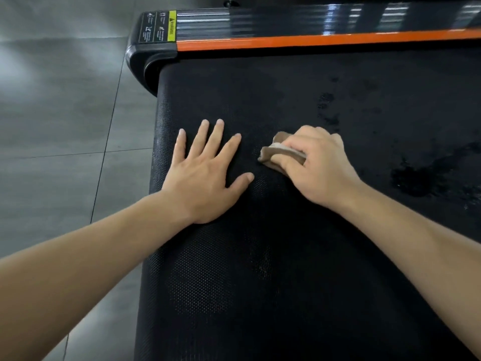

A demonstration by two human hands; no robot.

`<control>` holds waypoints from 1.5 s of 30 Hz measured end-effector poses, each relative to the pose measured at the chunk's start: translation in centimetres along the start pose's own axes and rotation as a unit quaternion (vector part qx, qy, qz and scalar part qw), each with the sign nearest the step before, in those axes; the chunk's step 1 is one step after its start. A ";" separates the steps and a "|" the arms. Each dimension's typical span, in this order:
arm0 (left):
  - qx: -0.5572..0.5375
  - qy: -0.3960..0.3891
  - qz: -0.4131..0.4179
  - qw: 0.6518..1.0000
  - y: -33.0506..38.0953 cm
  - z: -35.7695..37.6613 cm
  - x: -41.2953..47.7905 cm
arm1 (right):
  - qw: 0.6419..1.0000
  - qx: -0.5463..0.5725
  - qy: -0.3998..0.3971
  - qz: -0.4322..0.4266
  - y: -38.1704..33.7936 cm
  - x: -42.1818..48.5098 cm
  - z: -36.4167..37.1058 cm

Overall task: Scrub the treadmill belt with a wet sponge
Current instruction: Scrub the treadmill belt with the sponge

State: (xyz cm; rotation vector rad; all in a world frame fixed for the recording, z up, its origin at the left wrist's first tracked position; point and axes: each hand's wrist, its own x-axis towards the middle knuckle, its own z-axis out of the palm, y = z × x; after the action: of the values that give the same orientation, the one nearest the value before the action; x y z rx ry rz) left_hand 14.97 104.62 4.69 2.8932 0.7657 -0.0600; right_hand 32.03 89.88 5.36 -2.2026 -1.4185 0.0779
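The black textured treadmill belt (299, 269) fills most of the view. My left hand (205, 175) lies flat on it near its left edge, fingers spread, holding nothing. Just to its right, my right hand (317, 165) presses a brownish sponge (270, 152) onto the belt; the fingers cover most of the sponge and only its left end sticks out. Dark wet patches (411, 178) show on the belt to the right of the sponge and further back.
An orange strip (312, 41) and a glossy black side rail (260, 22) run along the far edge of the belt, ending in a rounded black end cap with a yellow warning label (172, 26). Grey floor tiles (57, 113) lie to the left.
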 end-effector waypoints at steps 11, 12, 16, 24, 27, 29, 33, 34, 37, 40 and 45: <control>0.004 0.019 -0.105 0.994 1.2 1.0 1.2 | 1.000 -0.003 -0.011 -0.013 1.9 5.2 0.2; 0.003 0.019 -0.104 0.994 1.2 0.9 1.2 | 1.000 -0.015 0.007 0.010 2.9 6.6 -0.1; -0.001 0.022 -0.101 0.995 1.3 0.9 1.1 | 0.990 -0.055 0.077 0.107 3.5 10.1 0.4; -0.003 0.028 -0.098 0.995 1.3 1.0 1.1 | 0.988 -0.050 0.082 0.119 4.5 13.7 0.5; -0.005 0.040 -0.094 0.995 1.3 1.1 1.0 | 0.992 -0.053 0.068 0.096 3.1 13.9 1.8; -0.007 0.045 -0.095 0.994 1.3 1.1 1.0 | 1.000 -0.008 0.021 0.006 1.5 12.4 2.6; -0.012 0.051 -0.093 0.994 1.3 1.1 1.0 | 0.994 -0.062 0.060 0.070 3.6 16.1 1.9; -0.015 0.054 -0.092 0.994 1.3 1.1 0.9 | 0.986 -0.075 0.091 0.121 4.2 17.5 1.6; -0.017 0.066 -0.094 0.993 1.3 1.3 1.0 | 0.979 -0.080 0.118 0.143 3.5 18.9 2.8; -0.018 0.070 -0.094 0.993 1.3 1.3 1.0 | 0.997 -0.046 0.053 0.026 1.5 17.8 4.0; -0.021 0.069 -0.092 0.993 1.3 1.3 0.9 | 0.976 -0.093 0.106 0.164 5.8 19.4 0.8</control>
State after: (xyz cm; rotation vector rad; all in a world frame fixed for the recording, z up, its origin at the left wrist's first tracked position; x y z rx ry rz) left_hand 16.42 103.74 3.50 2.8033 1.0421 0.1365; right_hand 45.40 105.12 6.37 -2.4961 -0.9722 -0.1792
